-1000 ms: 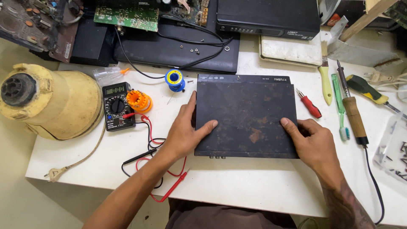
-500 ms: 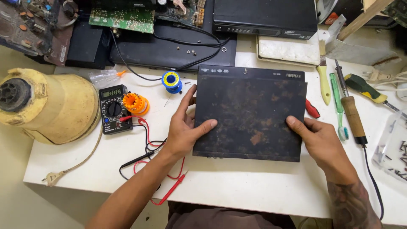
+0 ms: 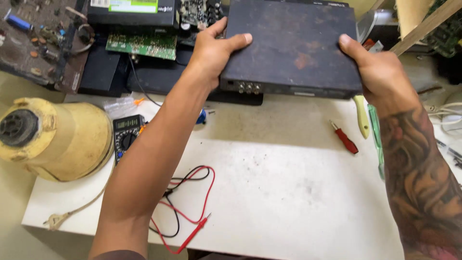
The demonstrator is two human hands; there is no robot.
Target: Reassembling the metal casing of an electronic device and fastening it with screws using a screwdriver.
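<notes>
A flat black metal electronics box [image 3: 293,43] with rust spots is held up at the far side of the white table [image 3: 269,192], its rear sockets facing me. My left hand [image 3: 211,48] grips its left edge, thumb on top. My right hand [image 3: 378,67] grips its right edge. The box hovers over other black devices at the back.
A yellowed plastic motor housing [image 3: 53,137] sits at the left with a cord. A multimeter [image 3: 126,135] lies beside it, its red and black leads [image 3: 190,202] on the table. A red screwdriver [image 3: 344,137], green tools [image 3: 375,139] and circuit boards [image 3: 139,43] lie around.
Both hands lifted the black box off the table's middle and carried it away from me toward the back. The spot where it lay is now bare white surface.
</notes>
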